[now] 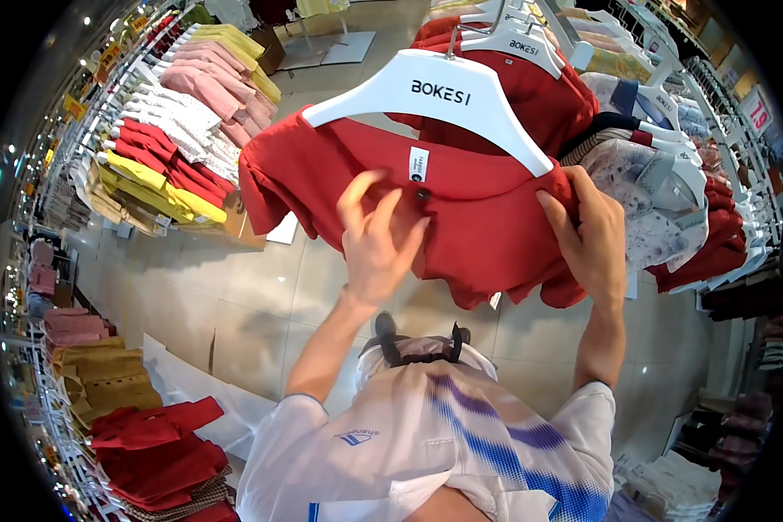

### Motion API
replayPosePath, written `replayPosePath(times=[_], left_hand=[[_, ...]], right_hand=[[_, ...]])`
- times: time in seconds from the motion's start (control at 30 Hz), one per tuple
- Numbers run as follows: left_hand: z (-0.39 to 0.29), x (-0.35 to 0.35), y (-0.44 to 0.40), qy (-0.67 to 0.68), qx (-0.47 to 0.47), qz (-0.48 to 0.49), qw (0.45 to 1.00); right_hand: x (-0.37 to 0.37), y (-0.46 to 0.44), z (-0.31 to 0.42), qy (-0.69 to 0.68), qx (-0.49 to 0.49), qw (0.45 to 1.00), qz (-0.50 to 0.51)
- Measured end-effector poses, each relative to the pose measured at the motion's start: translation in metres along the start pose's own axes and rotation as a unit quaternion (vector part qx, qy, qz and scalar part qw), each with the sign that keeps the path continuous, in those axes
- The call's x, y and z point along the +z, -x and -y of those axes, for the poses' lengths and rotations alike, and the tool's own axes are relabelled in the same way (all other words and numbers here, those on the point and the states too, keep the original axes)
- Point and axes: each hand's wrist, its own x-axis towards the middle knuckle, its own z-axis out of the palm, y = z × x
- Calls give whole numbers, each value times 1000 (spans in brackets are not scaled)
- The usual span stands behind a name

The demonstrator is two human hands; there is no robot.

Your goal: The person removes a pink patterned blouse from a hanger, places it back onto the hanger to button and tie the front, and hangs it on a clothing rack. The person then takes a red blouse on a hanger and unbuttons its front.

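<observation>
A red short-sleeved top (487,230) hangs from a white hanger (439,91) marked BOKESI, in front of me at the centre. Below its neckline label (418,163) sits a small dark button (424,195). My left hand (378,230) is at the front of the top beside that button, its fingers apart and slightly blurred. Around the shoulder of the top, near the hanger's right end, my right hand (593,235) is closed, with the thumb on the front of the cloth.
Behind the top, more red garments (531,87) hang on white hangers. Patterned shirts (644,204) crowd the rack at right. On the left stands a rack of pink, white, red and yellow clothes (161,178). Red garments (157,452) hang at lower left, above the tiled floor (252,287).
</observation>
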Motion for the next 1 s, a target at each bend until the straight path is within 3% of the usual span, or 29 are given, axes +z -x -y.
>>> replayPosePath(times=[0.03,0.07,0.13,0.2,0.3,0.4,0.47,0.6,0.83,1.0], left_hand=[[3,6,7,-38,23,-77,996],[14,13,23,-38,25,-75,996],[32,24,48,-47,-50,-113,991],[20,38,53,-32,-93,-56,994],[28,43,39,-87,-81,-58,991],[36,42,33,-40,-41,-75,996],[37,33,33,13,-47,-30,998],[34,14,31,186,-146,41,971],[33,4,36,246,-211,91,942],[38,3,39,272,-200,102,936]], right_hand=[[1,0,3,0,-3,1000,-11],[1,0,5,-1,-1,1000,-12],[1,1,11,-11,-2,1000,-15],[1,1,14,-7,-8,1000,-17],[1,4,19,-13,-14,1000,-13],[-2,4,21,-7,-16,1000,-17],[-4,3,23,4,-20,999,-26],[-6,-3,15,26,-25,999,-31],[-3,-11,6,40,-20,998,-37],[-2,-13,2,39,5,999,-19]])
